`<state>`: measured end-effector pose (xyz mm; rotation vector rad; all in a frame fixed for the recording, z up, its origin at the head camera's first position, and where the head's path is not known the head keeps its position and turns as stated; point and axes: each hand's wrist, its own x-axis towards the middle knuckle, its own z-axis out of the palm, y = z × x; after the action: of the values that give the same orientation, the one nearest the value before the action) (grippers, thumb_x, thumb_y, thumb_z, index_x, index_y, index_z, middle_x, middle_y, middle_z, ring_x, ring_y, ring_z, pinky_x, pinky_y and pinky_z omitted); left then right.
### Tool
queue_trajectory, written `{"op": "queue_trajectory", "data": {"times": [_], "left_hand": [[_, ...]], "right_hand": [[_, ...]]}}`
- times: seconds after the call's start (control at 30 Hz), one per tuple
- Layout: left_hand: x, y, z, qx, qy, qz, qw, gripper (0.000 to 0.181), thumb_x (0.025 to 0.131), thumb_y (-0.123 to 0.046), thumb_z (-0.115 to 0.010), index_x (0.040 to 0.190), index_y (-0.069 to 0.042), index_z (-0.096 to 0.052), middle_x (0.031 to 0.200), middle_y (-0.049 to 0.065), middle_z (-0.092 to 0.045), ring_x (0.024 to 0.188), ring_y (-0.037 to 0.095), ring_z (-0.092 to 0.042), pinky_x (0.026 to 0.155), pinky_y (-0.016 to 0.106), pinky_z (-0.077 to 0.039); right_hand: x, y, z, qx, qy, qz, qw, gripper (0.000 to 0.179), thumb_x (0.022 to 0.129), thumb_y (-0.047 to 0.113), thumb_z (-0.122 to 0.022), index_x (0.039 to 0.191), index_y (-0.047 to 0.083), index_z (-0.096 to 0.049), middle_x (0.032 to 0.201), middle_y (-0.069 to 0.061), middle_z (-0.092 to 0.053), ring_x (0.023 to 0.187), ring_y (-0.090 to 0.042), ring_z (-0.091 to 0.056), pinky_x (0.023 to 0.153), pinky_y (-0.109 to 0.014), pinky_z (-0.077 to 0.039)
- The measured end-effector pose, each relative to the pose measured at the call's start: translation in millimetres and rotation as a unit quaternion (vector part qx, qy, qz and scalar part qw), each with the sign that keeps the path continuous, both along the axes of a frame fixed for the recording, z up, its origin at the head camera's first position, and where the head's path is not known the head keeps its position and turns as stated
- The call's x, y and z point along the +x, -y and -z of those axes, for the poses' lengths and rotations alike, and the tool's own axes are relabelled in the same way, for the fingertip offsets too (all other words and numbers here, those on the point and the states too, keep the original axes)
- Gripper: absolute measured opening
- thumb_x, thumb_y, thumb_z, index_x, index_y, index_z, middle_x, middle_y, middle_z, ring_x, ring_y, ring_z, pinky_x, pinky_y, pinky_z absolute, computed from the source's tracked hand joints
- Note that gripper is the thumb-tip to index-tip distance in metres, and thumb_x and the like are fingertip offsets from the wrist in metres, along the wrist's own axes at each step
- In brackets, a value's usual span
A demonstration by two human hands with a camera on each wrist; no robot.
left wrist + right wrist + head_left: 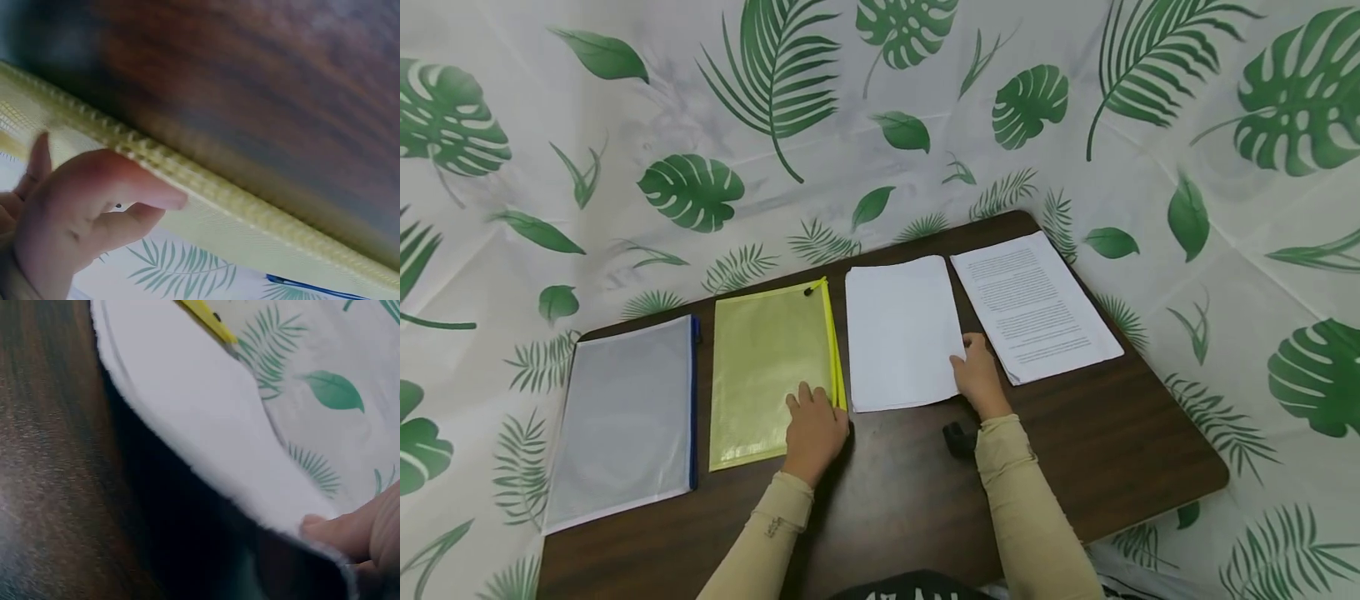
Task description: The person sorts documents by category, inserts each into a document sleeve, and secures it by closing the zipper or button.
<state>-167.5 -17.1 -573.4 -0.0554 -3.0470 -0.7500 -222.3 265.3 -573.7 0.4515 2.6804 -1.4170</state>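
My left hand point(816, 425) rests over the lower right side of a yellow zip pouch point(767, 358), its fingers on the pouch's face. In the left wrist view the thumb point(150, 190) lies close by the pouch's woven edge point(206, 181). With thumb on top, my right hand point(983, 379) pinches the right edge of a stack of blank white paper point(902, 333). The right wrist view shows this paper point(187, 406) bowed up off the table along its near side, the thumb point(337, 534) pressing its edge. Fingers underneath are mostly hidden.
On the left lies a clear zip pouch point(625, 417) with a blue zip edge. Printed sheets point(1037, 304) lie at the right. A black object point(958, 439) is beside my right wrist. A leaf-patterned cloth point(820, 167) surrounds the dark wooden table point(895, 500).
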Motion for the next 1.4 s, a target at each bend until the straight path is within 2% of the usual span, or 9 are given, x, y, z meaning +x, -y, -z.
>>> {"op": "queue_trajectory", "data": {"times": [0.1, 0.23, 0.4, 0.6, 0.83, 1.03, 1.17, 1.23, 1.4], "left_hand": [[-1.8, 0.8, 0.1, 0.004, 0.0, 0.006, 1.0, 0.026, 0.096, -0.014, -0.051, 0.092, 0.01, -0.06, 0.143, 0.037, -0.039, 0.124, 0.056, -0.039, 0.055, 0.05, -0.054], [-5.6, 1.6, -0.5, 0.008, 0.005, 0.013, 0.9999, 0.028, 0.097, -0.014, -0.05, 0.077, 0.003, -0.06, 0.144, 0.036, -0.039, 0.122, 0.054, -0.039, 0.055, 0.048, -0.053], [-9.3, 1.6, -4.6, 0.013, 0.011, 0.019, 0.9997, 0.032, 0.098, -0.014, -0.048, 0.078, 0.004, -0.065, 0.148, 0.036, -0.037, 0.13, 0.058, -0.036, 0.062, 0.053, -0.055], [-11.4, 2.3, -5.9, 0.017, 0.008, 0.017, 0.9997, 0.031, 0.096, -0.014, -0.049, 0.076, 0.004, -0.065, 0.147, 0.036, -0.038, 0.125, 0.056, -0.039, 0.06, 0.052, -0.054], [-11.1, 4.5, -3.8, 0.015, 0.019, 0.016, 0.9996, 0.033, 0.097, -0.016, -0.048, 0.075, 0.001, -0.067, 0.149, 0.036, -0.036, 0.123, 0.054, -0.038, 0.054, 0.047, -0.051], [-9.5, 6.0, -2.5, 0.013, 0.026, 0.016, 0.9994, 0.034, 0.096, -0.016, -0.047, 0.081, 0.004, -0.07, 0.151, 0.036, -0.034, 0.128, 0.055, -0.036, 0.057, 0.048, -0.053], [-8.4, 6.8, -1.4, 0.012, 0.028, 0.018, 0.9994, 0.036, 0.097, -0.016, -0.046, 0.084, 0.005, -0.071, 0.151, 0.038, -0.033, 0.13, 0.057, -0.034, 0.059, 0.05, -0.055], [-7.6, 7.0, -1.4, 0.016, 0.027, 0.016, 0.9994, 0.036, 0.097, -0.016, -0.046, 0.084, 0.006, -0.071, 0.151, 0.038, -0.034, 0.131, 0.058, -0.034, 0.061, 0.052, -0.055], [-5.3, 7.5, -2.6, 0.023, 0.034, 0.009, 0.9991, 0.038, 0.096, -0.016, -0.045, 0.093, 0.008, -0.073, 0.153, 0.038, -0.032, 0.135, 0.06, -0.031, 0.065, 0.057, -0.056]], "right_hand": [[-2.7, 0.5, 1.0, -0.018, -0.016, 0.006, 0.9997, 0.049, 0.105, 0.01, -0.052, 0.149, -0.005, -0.037, 0.147, -0.031, -0.045, 0.136, -0.044, -0.045, 0.108, -0.055, -0.041], [-5.9, 1.4, -0.1, -0.063, -0.035, 0.022, 0.9972, 0.044, 0.104, 0.006, -0.052, 0.145, -0.006, -0.043, 0.143, -0.031, -0.05, 0.128, -0.043, -0.053, 0.103, -0.053, -0.046], [-8.2, 2.2, -4.6, -0.118, -0.043, 0.033, 0.9916, 0.043, 0.104, 0.004, -0.052, 0.144, -0.007, -0.043, 0.138, -0.032, -0.054, 0.118, -0.042, -0.06, 0.097, -0.052, -0.051], [-10.8, 6.5, -4.9, -0.133, -0.039, 0.032, 0.9898, 0.043, 0.104, 0.005, -0.051, 0.145, -0.005, -0.042, 0.138, -0.03, -0.055, 0.117, -0.04, -0.061, 0.095, -0.05, -0.052], [-10.9, 14.2, -1.9, -0.143, -0.006, -0.012, 0.9896, 0.045, 0.104, 0.008, -0.052, 0.146, -0.005, -0.04, 0.143, -0.03, -0.051, 0.122, -0.04, -0.058, 0.097, -0.049, -0.051], [-8.9, 12.4, 1.3, -0.144, 0.019, -0.055, 0.9879, 0.041, 0.102, 0.006, -0.055, 0.139, -0.007, -0.044, 0.126, -0.03, -0.061, 0.1, -0.032, -0.066, 0.081, -0.039, -0.056], [-6.6, 7.6, -1.1, -0.139, 0.045, -0.094, 0.9848, 0.044, 0.102, 0.008, -0.056, 0.141, -0.007, -0.043, 0.115, -0.028, -0.062, 0.09, -0.027, -0.064, 0.074, -0.033, -0.054], [-5.4, 5.2, -1.7, -0.125, 0.054, -0.111, 0.9844, 0.047, 0.102, 0.009, -0.057, 0.143, -0.006, -0.041, 0.116, -0.027, -0.061, 0.093, -0.027, -0.064, 0.076, -0.034, -0.054], [-2.9, 0.1, -1.0, -0.087, 0.073, -0.147, 0.9825, 0.052, 0.104, 0.013, -0.056, 0.148, -0.006, -0.037, 0.134, -0.029, -0.053, 0.113, -0.032, -0.058, 0.093, -0.042, -0.051]]}}
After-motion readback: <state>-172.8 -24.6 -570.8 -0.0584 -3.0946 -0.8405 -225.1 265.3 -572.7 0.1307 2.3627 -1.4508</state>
